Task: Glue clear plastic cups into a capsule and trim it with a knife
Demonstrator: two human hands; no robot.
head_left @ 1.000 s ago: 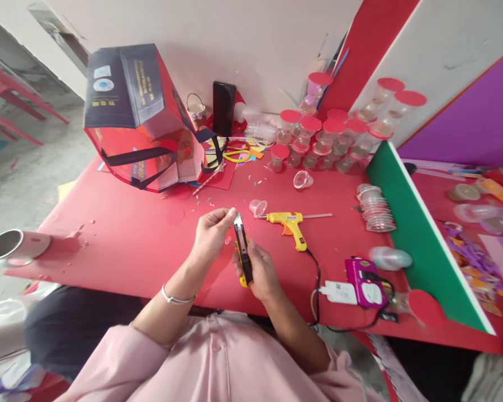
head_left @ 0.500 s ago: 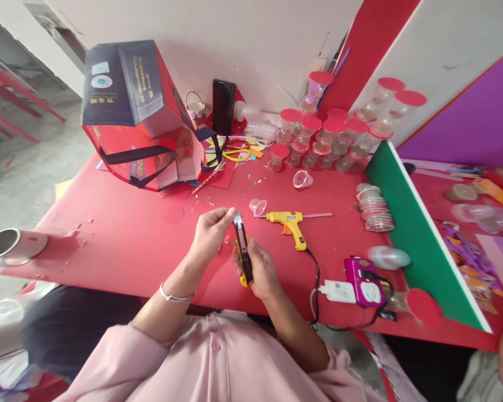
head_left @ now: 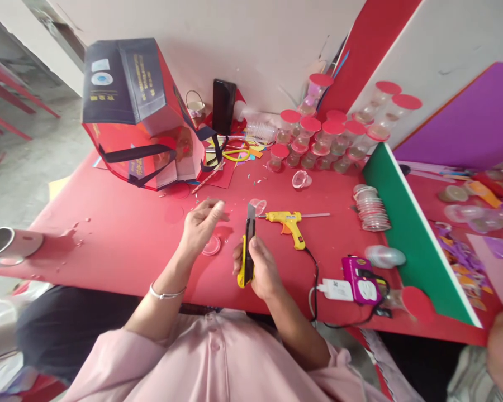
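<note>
My right hand (head_left: 262, 265) grips a yellow and black utility knife (head_left: 247, 251) with its blade out, pointing away from me. To its left, my left hand (head_left: 202, 226) hovers over the table with thumb and fingers drawn together, apart from the blade. Whether anything small is between those fingertips is hidden. Just beneath that hand lies a clear round lid (head_left: 212, 245). Beyond the knife tip, a small clear plastic cup (head_left: 259, 206) rests on its side by the nozzle of a yellow glue gun (head_left: 289, 223), which has a glue stick in its back.
Stacked clear cups with red discs (head_left: 310, 139) stand at the back right. A pile of lids (head_left: 371, 207) sits beside a green divider (head_left: 419, 223). A purple power adapter (head_left: 361, 279) lies at right, a large bag (head_left: 129, 111) at back left, a mug (head_left: 25, 245) at far left.
My left hand has left the blade and moved a little left and toward me. The knife now stands more upright in my right hand. The clear lid has come into view.
</note>
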